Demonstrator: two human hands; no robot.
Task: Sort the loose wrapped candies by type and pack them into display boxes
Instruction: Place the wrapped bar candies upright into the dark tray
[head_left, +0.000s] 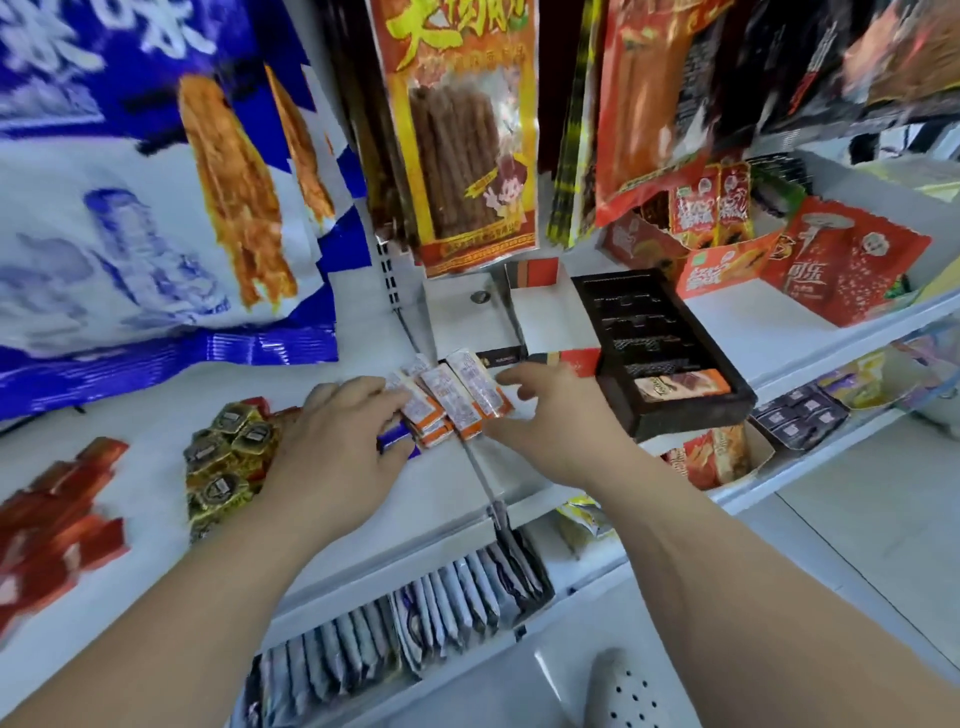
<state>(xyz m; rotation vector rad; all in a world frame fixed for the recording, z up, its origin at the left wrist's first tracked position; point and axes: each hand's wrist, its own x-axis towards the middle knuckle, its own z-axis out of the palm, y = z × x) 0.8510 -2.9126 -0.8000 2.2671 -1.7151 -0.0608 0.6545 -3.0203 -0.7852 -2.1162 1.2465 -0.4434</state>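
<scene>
"可乐" on red packet, rest blurred

I'm looking at a white metal shelf running across the view, with a second shelving unit meeting it at an angle on the right. A slotted white upright stands at the shelf's back edge. Below the right unit's front edge lies a pale tiled floor. The light is bright and even.

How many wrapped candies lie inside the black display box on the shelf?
1. One orange-brown wrapped candy lies across the near end of the black display box; the slots behind it look empty, though dark and blurred.
</scene>
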